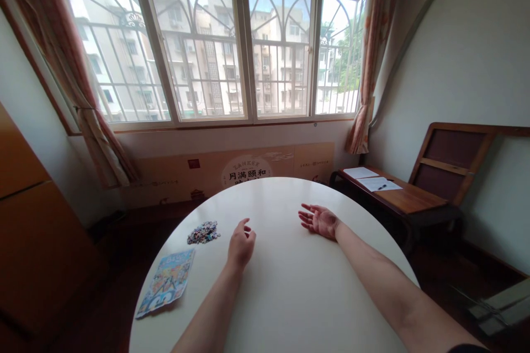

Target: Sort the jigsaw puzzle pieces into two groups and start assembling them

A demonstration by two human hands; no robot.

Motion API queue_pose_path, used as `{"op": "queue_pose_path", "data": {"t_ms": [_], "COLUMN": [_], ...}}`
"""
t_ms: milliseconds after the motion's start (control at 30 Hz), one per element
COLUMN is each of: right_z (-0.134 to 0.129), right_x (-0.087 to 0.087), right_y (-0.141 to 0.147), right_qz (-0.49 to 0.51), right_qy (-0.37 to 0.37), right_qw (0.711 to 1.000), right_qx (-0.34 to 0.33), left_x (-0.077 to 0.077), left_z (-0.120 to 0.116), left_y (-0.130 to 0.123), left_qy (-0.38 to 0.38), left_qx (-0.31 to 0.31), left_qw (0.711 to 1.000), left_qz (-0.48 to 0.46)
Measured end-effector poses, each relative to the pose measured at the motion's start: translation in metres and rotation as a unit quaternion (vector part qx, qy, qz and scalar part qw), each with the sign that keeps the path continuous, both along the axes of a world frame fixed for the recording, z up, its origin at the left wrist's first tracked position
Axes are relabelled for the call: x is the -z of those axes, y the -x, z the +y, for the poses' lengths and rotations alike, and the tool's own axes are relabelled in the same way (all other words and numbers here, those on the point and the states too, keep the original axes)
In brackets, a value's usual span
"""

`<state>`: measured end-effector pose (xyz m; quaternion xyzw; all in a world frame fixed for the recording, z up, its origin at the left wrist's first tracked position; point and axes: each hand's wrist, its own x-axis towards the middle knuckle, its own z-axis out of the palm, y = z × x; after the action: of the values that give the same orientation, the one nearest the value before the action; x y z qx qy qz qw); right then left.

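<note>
My left hand (241,244) hovers over or rests on the white round table (285,298), its back toward me. Its fingers are loosely curled, with a gap between thumb and fingers and nothing seen in them. To its left is a small heap of multicoloured jigsaw puzzle pieces (203,233). Nearer me, by the table's left edge, lies a blue, brightly printed sheet or packet (168,281). On the right side of the table, my right hand (319,222) is turned palm up with its fingers spread, holding nothing.
A low wooden table (414,198) at the right carries papers (379,183) with a pen (381,187) on them. Behind it leans a framed wooden panel (451,160). Beyond the round table, a printed cardboard panel (199,165) stands under the barred window (207,66).
</note>
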<state>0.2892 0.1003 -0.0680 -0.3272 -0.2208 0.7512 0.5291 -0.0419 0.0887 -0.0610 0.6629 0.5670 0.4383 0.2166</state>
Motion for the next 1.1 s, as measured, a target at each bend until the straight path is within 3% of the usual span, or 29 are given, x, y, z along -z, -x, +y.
{"op": "queue_pose_path", "data": {"t_ms": [533,900,1100], "right_z": [-0.004,-0.005,-0.012], "right_x": [-0.009,-0.013,-0.013], "right_y": [-0.001,-0.003,0.001], "right_qz": [0.007,0.011,-0.015], "right_qy": [0.01,0.009,-0.011], "right_qw": [1.0,1.0,1.0], "right_qx": [-0.006,-0.019,0.013], "left_x": [-0.009,-0.014,-0.013], "left_z": [-0.003,-0.008,0.0], "left_y": [-0.002,0.002,0.003], "left_qy": [0.001,0.072,0.087], "left_qx": [0.003,0.022,0.026], "left_qw": [1.0,0.992,0.995], "left_qz": [-0.004,-0.099,-0.049]}}
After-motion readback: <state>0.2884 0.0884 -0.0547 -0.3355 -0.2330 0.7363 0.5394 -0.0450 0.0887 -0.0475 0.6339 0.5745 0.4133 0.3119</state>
